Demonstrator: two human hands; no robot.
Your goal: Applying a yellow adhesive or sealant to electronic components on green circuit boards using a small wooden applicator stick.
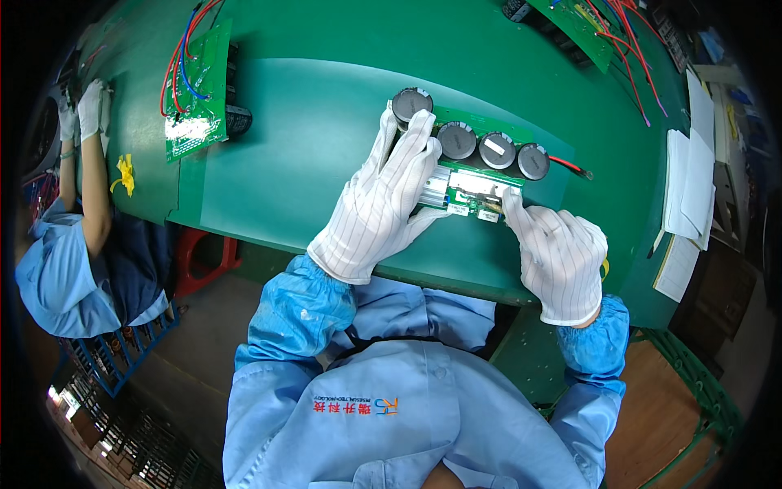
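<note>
A green circuit board [521, 138] lies on a translucent mat [269, 179] in front of me. Several large black round capacitors [497, 150] stand along its far side, and a silver heatsink [435, 186] sits nearer to me. My left hand [379, 196], in a white striped glove, grips the board's left end, fingers over the edge beside the leftmost capacitor [411, 104]. My right hand [562, 253], gloved alike, is closed at the near right corner, index fingertip against the board. Whatever its curled fingers hold is hidden. A red and black lead [572, 168] sticks out at right.
Another board with red and blue wires [199, 102] stands at the left, and a similar wired board [578, 33] at the far right. White papers [686, 187] lie along the right edge. A co-worker [69, 253] works at the left, near a yellow scrap [125, 175] and a red stool [204, 261].
</note>
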